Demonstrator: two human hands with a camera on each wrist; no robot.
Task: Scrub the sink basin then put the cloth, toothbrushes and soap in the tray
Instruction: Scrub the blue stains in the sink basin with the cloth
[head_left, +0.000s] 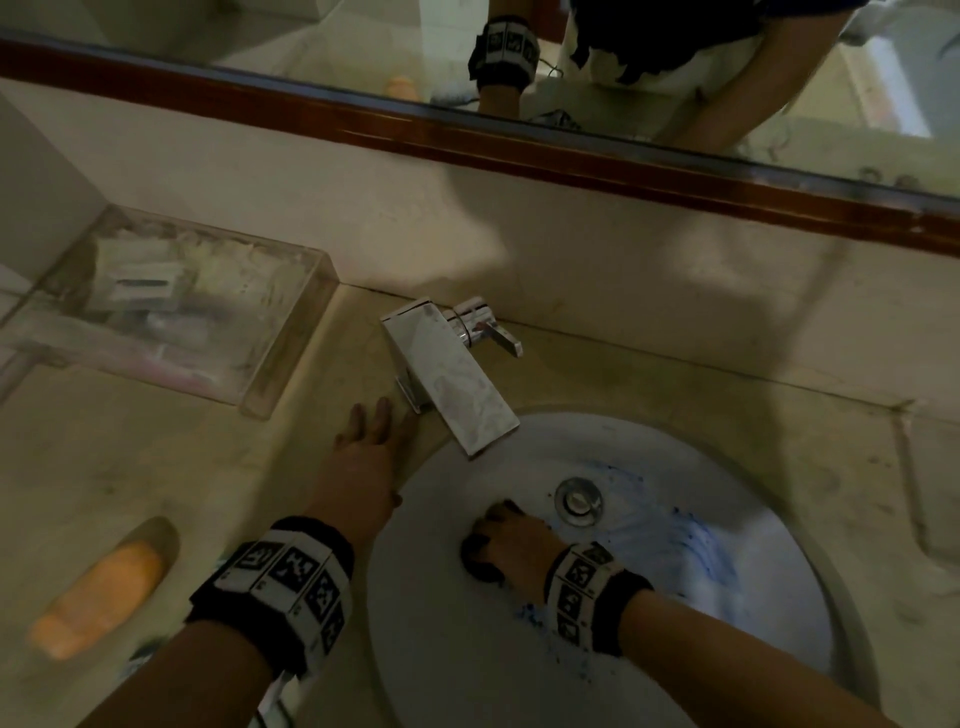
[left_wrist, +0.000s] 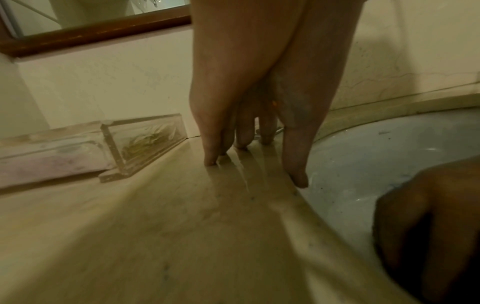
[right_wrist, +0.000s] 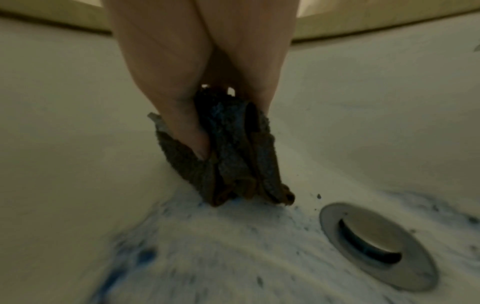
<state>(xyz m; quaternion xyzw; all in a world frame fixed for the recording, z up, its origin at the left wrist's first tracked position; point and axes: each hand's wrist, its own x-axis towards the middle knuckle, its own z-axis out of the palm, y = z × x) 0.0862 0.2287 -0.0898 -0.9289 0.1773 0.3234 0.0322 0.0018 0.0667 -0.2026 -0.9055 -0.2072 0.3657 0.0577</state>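
Right hand (right_wrist: 197, 67) fingers pinch a bunched dark cloth (right_wrist: 233, 152) and press its folded end onto the basin (head_left: 649, 691) floor, just beside the drain (right_wrist: 376, 244). Blue speckled residue (right_wrist: 145, 253) streaks the white surface around the cloth and past the drain, so the scrubbing step looks only partly done. To do it well, I would keep the cloth wadded under firm pressure and work overlapping circles outward from the drain, up the wall where the blue smear reaches. Left hand (head_left: 369, 447) lies flat with spread, straight fingers on the counter (left_wrist: 155, 236) at the basin's rim, near the tap (head_left: 452, 374), bracing. Farther left sits the clear tray (head_left: 291, 332); its contents are too blurred to name. An orange bar, probably the soap (head_left: 104, 587), lies on the counter, well apart from the tray.
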